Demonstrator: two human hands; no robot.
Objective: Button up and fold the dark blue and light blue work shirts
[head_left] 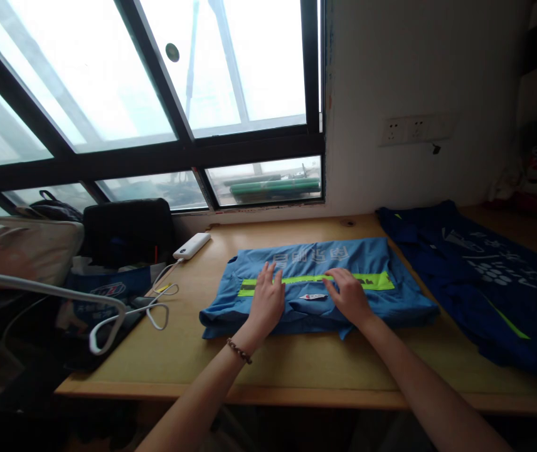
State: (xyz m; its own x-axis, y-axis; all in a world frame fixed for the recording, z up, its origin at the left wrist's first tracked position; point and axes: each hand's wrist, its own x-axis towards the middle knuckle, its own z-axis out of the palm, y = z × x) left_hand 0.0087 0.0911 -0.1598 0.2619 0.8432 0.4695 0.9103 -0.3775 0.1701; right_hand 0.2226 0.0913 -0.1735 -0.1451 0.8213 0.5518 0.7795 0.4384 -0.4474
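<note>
A light blue shirt (231, 314) lies folded on the wooden table in front of me, with a neon yellow-green stripe across it and pale lettering near its far edge. My left hand (267, 294) rests on its left half, fingers stretched over the stripe, a beaded bracelet at the wrist. On the right half, my right hand (347, 294) touches the stripe with its fingers bent and the thumb apart. Between the hands shows a small white label (313, 297). Neither hand grips the cloth visibly.
A dark blue garment (480, 263) with white print lies at the right of the table (297, 380). At the left are a white power bank (192, 245) with a cable, a black bag (127, 229) and a white curved tube (61, 284). Windows and a wall stand behind.
</note>
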